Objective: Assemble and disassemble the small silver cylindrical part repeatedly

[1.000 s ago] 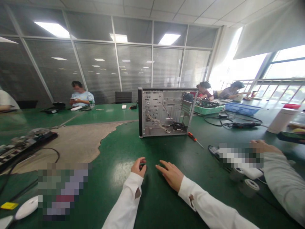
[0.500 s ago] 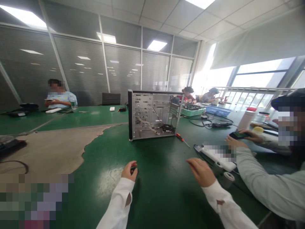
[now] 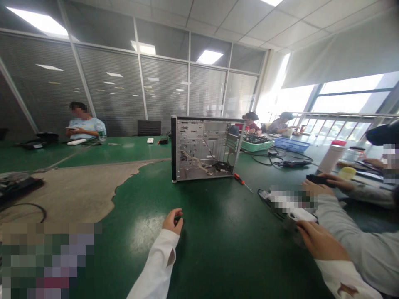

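My left hand (image 3: 173,221) hovers over or rests on the green table (image 3: 224,232), its fingers loosely bent, thumb apart, with nothing seen in it. On the right, my right hand (image 3: 324,243) is at a pair of small grey-white cylinders (image 3: 292,216) beside a white power strip (image 3: 301,212). Its fingers cover the nearer cylinder; blur hides whether they grip it. Ahead stands an opened computer case (image 3: 205,149), its side off, with loose cables (image 3: 196,162) inside. An orange-handled screwdriver (image 3: 239,178) lies by the case's lower right corner.
Close on the right, a co-worker's grey sleeve (image 3: 352,220) borders my right hand; that person holds a dark phone (image 3: 318,179). A white bottle (image 3: 332,157), green basket (image 3: 257,145) and blue basket (image 3: 293,144) stand behind. Torn brown sheeting (image 3: 77,187) covers the left.
My right hand has moved right, from bare table to the cylinders, and now covers one. My left hand keeps its pose. The view has shifted slightly left.
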{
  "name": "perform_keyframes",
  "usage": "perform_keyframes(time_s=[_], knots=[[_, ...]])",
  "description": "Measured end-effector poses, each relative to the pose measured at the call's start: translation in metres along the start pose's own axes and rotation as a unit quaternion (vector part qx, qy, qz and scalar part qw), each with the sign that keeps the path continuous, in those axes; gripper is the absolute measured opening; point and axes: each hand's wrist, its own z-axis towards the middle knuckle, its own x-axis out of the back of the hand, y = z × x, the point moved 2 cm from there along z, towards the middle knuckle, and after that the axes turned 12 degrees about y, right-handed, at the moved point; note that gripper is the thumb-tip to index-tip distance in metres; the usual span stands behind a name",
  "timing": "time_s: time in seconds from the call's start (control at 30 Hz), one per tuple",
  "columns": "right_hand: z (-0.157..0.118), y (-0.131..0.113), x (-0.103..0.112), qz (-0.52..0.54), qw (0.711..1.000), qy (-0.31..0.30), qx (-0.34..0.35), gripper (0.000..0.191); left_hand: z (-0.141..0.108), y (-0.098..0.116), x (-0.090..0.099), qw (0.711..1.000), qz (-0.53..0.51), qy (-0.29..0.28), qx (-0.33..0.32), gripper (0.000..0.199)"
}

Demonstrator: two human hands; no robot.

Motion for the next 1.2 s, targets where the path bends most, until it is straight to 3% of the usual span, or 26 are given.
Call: perform_keyframes(time_s=[0.23, 0.43, 0.7, 0.9, 1.2], knots=[[-0.001, 0.007, 0.004, 0.014, 0.998, -0.037, -0.045, 0.023, 0.0, 0.0, -0.001, 1.0, -0.008, 0.013, 0.006, 0.026], [-0.003, 0.002, 0.011, 0.003, 0.996, -0.006, -0.084, 0.021, 0.0, -0.003, -0.002, 1.0, -0.012, 0.012, -0.002, 0.027], [-0.005, -0.002, 0.014, -0.033, 0.996, 0.012, -0.08, 0.02, 0.0, -0.005, -0.003, 1.0, -0.007, 0.012, -0.008, 0.028], [-0.003, 0.003, 0.013, 0.013, 0.997, -0.022, -0.076, 0.015, 0.0, -0.002, -0.002, 1.0, -0.006, 0.012, 0.0, 0.027], [-0.006, -0.013, 0.021, -0.038, 0.995, 0.04, -0.077, 0.019, -0.004, 0.003, 0.001, 1.0, -0.027, 0.008, 0.003, 0.028]])
